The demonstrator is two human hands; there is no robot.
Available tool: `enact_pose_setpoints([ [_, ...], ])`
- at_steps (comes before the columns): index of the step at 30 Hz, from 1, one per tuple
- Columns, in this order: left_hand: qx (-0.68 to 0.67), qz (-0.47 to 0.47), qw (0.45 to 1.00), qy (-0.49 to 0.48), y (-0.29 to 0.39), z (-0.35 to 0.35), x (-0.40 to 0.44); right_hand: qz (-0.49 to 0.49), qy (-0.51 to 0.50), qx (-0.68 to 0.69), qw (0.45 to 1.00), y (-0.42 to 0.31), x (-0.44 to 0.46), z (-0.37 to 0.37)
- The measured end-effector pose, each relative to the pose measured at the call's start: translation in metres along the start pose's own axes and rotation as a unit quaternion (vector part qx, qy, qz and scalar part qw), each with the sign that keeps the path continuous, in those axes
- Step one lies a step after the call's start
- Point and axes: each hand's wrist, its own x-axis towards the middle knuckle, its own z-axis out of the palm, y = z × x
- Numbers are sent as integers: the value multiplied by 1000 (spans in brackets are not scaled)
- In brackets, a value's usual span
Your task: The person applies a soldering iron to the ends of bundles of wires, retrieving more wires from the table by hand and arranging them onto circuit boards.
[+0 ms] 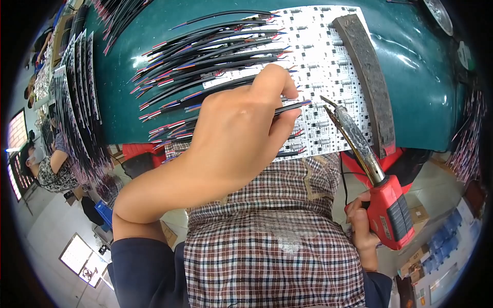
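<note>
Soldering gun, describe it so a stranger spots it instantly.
On the green table lies a white circuit sheet. Off its near right corner, the right hand holds the soldering gun; its red-and-black body and long metal nose distinguish it from the dark bar.

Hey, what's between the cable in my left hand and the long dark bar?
Between the cable and the bar, the head view shows the white circuit-board sheet and, in front of it, the soldering iron's tip.

Here's the cable [294, 108], slim and black, over the white board [314, 49], coloured wire end pointing right! And the soldering gun [386, 205], red and black, slants up-left, forked metal tip near that end. The board, dotted with parts, lies on the worktop [423, 97].
</note>
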Motion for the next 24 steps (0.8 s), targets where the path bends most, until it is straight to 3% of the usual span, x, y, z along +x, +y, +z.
enact_pose_setpoints([
  [9, -34, 41, 996, 66, -12, 23, 0, 8, -52, 24, 998, 0, -1, 1],
  [12, -33, 29, 997, 69, -11, 24, -1, 9, -29, 59, 998, 0, -1, 4],
  [14, -39, 23, 997, 68, -10, 25, -1, 89, 13, 47, 995, -9, 4, 4],
  [17, -36, 32, 996, 73, -9, 28, -3, 112, 23, 60, 992, -10, -4, 3],
  [24, 22, 48, 997, 63, -4, 31, -4, 109, 42, 75, 990, -7, -12, 2],
])
